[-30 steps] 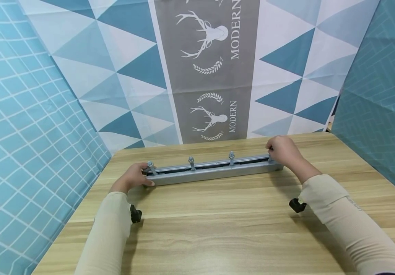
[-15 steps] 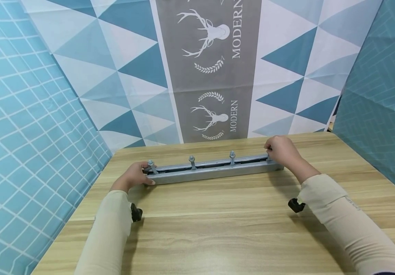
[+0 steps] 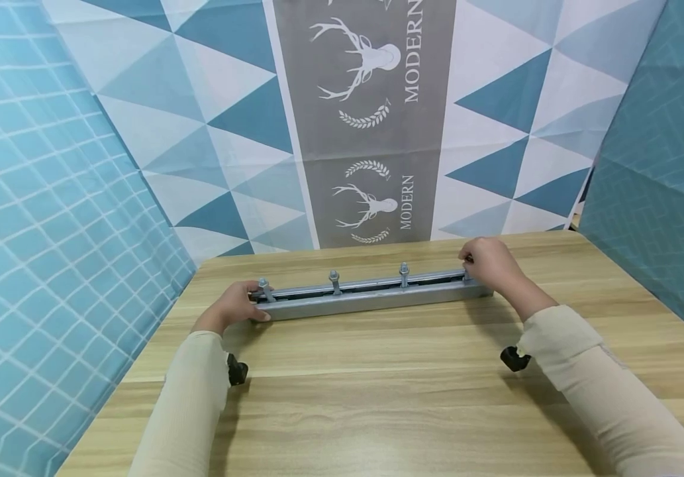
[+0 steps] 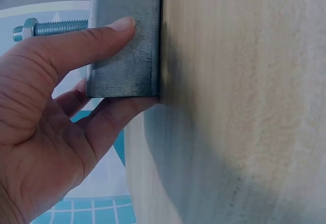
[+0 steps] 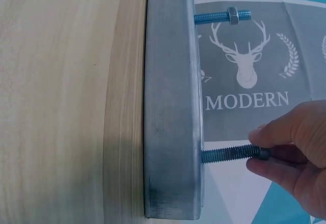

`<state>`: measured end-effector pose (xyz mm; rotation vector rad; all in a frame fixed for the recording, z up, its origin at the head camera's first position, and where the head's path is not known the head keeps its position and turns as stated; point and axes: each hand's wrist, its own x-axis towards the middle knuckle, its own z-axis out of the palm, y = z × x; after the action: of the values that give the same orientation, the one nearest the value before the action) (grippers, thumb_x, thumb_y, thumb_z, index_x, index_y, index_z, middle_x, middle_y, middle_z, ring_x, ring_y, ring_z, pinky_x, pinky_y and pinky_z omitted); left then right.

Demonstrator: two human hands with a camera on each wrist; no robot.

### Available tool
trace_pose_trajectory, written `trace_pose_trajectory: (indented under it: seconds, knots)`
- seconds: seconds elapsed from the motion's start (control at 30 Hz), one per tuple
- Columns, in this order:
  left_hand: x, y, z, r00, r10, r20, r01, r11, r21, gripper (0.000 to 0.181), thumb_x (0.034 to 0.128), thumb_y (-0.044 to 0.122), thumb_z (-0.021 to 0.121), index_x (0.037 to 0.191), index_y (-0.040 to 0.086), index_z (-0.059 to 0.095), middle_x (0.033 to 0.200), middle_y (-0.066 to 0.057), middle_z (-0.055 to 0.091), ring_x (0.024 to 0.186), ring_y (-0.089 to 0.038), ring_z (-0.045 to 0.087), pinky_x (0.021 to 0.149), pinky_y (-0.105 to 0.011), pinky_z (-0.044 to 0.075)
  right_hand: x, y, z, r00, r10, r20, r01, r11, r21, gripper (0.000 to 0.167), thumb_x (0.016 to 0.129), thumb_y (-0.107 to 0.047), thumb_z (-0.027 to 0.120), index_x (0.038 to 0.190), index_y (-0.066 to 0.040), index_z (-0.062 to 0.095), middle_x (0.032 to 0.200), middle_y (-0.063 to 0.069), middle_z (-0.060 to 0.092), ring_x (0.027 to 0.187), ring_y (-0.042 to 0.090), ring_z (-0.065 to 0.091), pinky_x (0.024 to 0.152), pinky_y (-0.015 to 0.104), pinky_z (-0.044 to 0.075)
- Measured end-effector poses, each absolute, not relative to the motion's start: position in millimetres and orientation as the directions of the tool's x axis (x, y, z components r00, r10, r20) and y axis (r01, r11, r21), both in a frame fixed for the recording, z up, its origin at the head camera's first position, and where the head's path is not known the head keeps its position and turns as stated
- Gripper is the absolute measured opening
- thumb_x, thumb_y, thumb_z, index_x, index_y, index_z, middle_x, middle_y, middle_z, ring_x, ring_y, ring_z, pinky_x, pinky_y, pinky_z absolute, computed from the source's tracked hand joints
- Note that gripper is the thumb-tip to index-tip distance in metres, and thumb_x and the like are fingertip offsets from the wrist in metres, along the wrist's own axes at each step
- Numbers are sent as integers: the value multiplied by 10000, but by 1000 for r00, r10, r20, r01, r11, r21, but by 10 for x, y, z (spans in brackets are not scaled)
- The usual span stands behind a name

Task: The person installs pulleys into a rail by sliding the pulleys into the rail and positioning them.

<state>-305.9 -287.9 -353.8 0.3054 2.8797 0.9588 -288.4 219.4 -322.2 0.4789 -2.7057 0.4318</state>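
A long grey metal channel [image 3: 371, 301] lies across the far part of the table, a dark slot along its top. Several upright bolts rise from it, such as the middle bolts [image 3: 334, 281] with nuts on them. My left hand [image 3: 236, 306] grips the channel's left end; in the left wrist view the thumb [image 4: 119, 28] lies on its front face and fingers reach under the end. At the other end, my right hand [image 3: 487, 262] pinches a dark nut [image 5: 264, 154] at the tip of the rightmost bolt [image 5: 226, 155]. The fingers partly cover this nut.
The wood-grain table [image 3: 365, 397] extends towards me in front of the channel. A patterned cloth [image 3: 371, 139] hangs behind it, with blue tiled cloth [image 3: 49, 218] on the left and teal cloth [image 3: 663, 172] on the right. Black wrist mounts [image 3: 514, 358] sit under both sleeves.
The head view has shifted very slightly. Both hands stay at the same ends of the channel, and the right fingers shift only a little at the bolt tip.
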Motion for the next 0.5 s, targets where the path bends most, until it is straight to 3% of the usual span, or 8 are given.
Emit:
trace_pose_trajectory:
  seconds: [0.33,0.5]
  knots:
    - [-3066,-2865,-3509,-957,291,-4,260,862,435,581,748,97,835,1270,0,601,1277,-231,583,1191,-413,517,977,-544,418,-2828,2202,-3227,-877,-322,357,-416,881,-227,204,841,-2,699,1029,74,712,1015,226,677,869,327,637,757,477,518]
    - [-2966,-2886,-3458,-952,306,2,287,890,353,531,748,124,836,1195,-35,596,1208,-250,604,1144,-436,541,944,-549,439,-2787,2183,-3210,-885,-329,328,-413,880,-232,292,858,-51,699,1110,93,676,1010,216,674,847,301,636,741,473,517]
